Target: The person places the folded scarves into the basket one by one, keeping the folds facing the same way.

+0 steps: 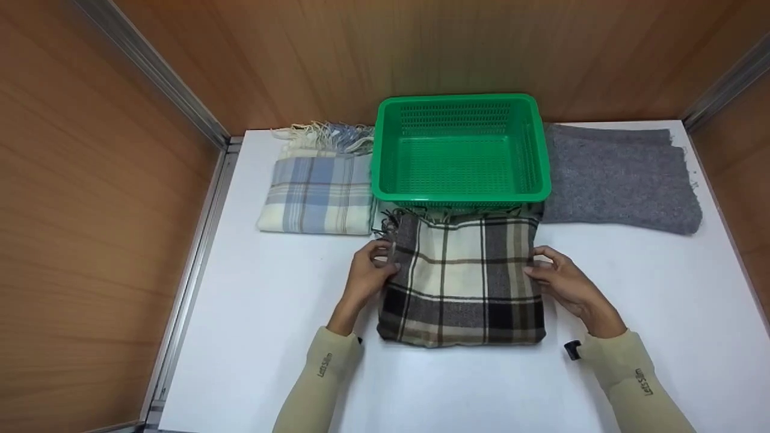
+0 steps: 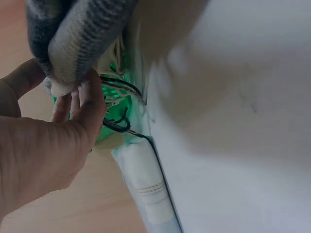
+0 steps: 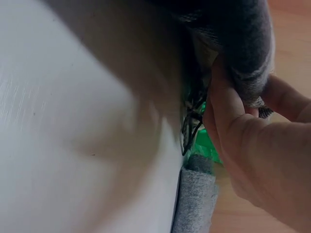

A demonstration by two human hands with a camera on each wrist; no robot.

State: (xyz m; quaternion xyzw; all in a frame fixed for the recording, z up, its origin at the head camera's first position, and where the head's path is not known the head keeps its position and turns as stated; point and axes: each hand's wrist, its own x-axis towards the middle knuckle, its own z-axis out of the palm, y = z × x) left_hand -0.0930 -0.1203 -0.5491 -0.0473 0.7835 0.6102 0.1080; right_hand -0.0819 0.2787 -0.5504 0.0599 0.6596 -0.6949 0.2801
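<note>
Bench (image 1: pixel 271 300), green basket (image 1: pixel 461 197), folded plaid cloth (image 1: pixel 454 270) between left hand (image 1: pixel 368 273) and right hand (image 1: pixel 562 278)
The basket lies just beyond the grip; the cloth's slightly longer axis runs hand to hand — both hands pinch its opposite edges, neither nearer.

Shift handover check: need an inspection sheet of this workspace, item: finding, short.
Surface: white tabletop; small faint marks in the wrist views.
Job's things: dark plaid cloth, folded, in front of the green basket, which has nothing inside.
Clutter: no loose litter seen; folded blue-and-white plaid cloth left of basket, gray cloth right.
Grippers: left grip pinches the dark plaid cloth's left edge; right grip its right edge.
Cables: nothing seen.
Surroundings: wood-grain panels, metal framing.
</note>
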